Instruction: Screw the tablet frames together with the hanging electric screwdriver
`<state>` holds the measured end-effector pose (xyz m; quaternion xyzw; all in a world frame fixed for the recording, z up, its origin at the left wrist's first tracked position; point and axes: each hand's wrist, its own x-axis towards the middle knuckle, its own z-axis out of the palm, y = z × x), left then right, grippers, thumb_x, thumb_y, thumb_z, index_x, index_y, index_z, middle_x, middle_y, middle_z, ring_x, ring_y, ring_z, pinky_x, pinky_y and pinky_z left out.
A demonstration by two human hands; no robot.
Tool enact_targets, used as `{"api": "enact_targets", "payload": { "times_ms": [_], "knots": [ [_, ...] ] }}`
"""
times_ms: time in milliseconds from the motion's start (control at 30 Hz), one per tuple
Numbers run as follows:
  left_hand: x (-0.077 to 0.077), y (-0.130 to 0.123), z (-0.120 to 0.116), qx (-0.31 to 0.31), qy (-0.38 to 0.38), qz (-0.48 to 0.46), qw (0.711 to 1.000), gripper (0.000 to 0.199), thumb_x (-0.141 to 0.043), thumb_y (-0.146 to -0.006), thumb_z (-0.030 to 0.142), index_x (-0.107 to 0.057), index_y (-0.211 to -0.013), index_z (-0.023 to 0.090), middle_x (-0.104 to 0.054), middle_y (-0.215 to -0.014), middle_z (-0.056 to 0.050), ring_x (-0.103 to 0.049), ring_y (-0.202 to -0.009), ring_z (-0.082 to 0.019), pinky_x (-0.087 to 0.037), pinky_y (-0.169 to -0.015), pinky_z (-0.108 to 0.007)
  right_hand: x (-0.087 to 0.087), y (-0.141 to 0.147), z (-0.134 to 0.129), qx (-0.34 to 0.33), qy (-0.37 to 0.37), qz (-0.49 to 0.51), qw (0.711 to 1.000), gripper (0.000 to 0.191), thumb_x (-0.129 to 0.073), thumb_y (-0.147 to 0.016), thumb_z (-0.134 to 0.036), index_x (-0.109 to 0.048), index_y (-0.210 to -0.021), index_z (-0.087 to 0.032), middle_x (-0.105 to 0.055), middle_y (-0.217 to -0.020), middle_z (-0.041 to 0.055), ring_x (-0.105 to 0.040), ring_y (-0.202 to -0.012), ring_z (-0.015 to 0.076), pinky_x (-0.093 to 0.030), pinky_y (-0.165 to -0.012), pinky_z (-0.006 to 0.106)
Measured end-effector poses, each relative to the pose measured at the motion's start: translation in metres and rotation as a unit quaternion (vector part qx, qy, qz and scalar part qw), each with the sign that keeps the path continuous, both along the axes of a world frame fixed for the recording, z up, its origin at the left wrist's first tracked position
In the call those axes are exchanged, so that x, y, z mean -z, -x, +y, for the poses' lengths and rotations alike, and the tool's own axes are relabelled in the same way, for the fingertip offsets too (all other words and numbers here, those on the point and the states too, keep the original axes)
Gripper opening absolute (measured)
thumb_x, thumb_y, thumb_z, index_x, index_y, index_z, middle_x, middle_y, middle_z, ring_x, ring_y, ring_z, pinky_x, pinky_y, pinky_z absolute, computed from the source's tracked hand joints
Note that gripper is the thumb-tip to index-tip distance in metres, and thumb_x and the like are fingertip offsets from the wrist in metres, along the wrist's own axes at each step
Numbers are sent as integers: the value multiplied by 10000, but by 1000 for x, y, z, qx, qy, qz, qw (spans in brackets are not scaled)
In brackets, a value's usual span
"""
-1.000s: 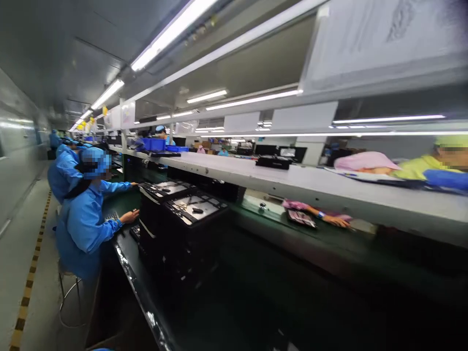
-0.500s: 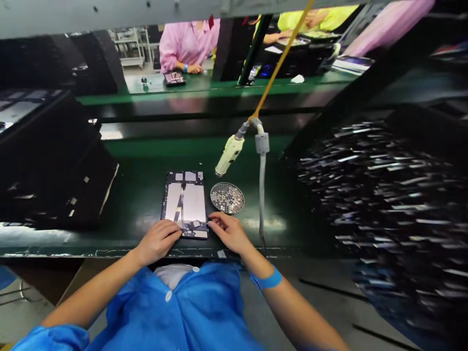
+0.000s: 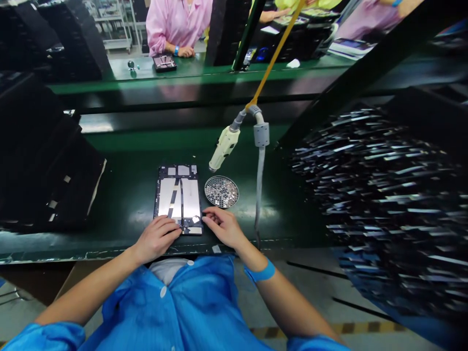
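Note:
An opened tablet (image 3: pixel 190 200) lies flat on the green bench, showing pale battery panels, dark flex strips and a circuit board at the near end. Across its lower left corner rests my left hand (image 3: pixel 156 238), fingers lying on the surface. My right hand (image 3: pixel 224 226) is at the lower right edge, fingers curled and thumb near the index finger; whether something small is between them is hidden. Just beyond that hand stands a round perforated dish (image 3: pixel 222 191) filled with small shiny pieces. A pale yellow-green electric screwdriver (image 3: pixel 224 148) hangs above the bench, away from both hands.
Dark stacked trays (image 3: pixel 47 161) stand at left. A large stack with many bright edges (image 3: pixel 387 204) fills the right. A grey cable (image 3: pixel 259 190) hangs near the dish, and a yellow cord (image 3: pixel 280 53) runs upward. Co-workers (image 3: pixel 179 24) sit at the opposite bench (image 3: pixel 120 73).
The camera view has shifted, so the bench things appear slightly higher and further left. Both hands stay at the tablet's near end, with little visible movement.

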<state>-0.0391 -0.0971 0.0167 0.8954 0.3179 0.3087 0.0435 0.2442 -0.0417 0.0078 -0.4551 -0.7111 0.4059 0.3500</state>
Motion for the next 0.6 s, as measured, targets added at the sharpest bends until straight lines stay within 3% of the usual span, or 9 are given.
{"api": "enact_targets", "payload": {
  "times_ms": [167,267,367,433,533,600],
  "knots": [
    [-2,-2,0,-14,32,-8,999,333,-633,-928,89,-647,-1245,186,-718,-1197,-110,-644,-1160,-231,-507,-1052,-466,1,2,0,-1,11,8,1000,264,-661,-921,-403,-711,-1042,-174,-685,-778,25,-604,-607,110,-509,-576,221],
    [-2,-3,-5,-50,67,-8,996,279,-650,-937,138,-688,-1198,231,-699,-1253,-90,-599,-1259,-259,-395,-1159,-569,4,-4,2,16,29,35,999,256,-668,-917,-400,-714,-1038,-178,-688,-777,22,-626,-618,120,-518,-595,239],
    [-1,-3,-7,-85,88,-11,992,251,-641,-962,170,-715,-1173,284,-694,-1284,-54,-546,-1348,-279,-256,-1209,-662,-1,-17,11,99,7,79,992,246,-606,-960,-408,-706,-922,-186,-657,-707,7,-614,-587,126,-518,-607,266],
    [2,-2,-1,-98,96,-17,990,221,-636,-975,191,-730,-1144,299,-706,-1271,-35,-555,-1347,-273,-263,-1202,-657,-11,-24,25,204,-54,94,973,289,-559,-986,-424,-689,-870,-194,-640,-708,9,-616,-626,140,-533,-649,292],
    [4,-3,21,-120,95,-19,988,161,-643,-983,250,-753,-1088,304,-731,-1222,-21,-601,-1296,-276,-297,-1177,-650,-34,-24,66,338,-154,75,925,328,-649,-916,-491,-679,-1092,-216,-684,-1018,72,-668,-923,212,-576,-841,388],
    [5,-5,37,-125,92,-12,988,152,-640,-987,281,-763,-1076,299,-736,-1212,-29,-617,-1274,-286,-300,-1168,-655,-51,-16,103,352,-173,57,918,741,-803,-753,-550,-541,-1373,-241,-592,-1344,129,-607,-1204,286,-540,-1006,483]
  ]
}}
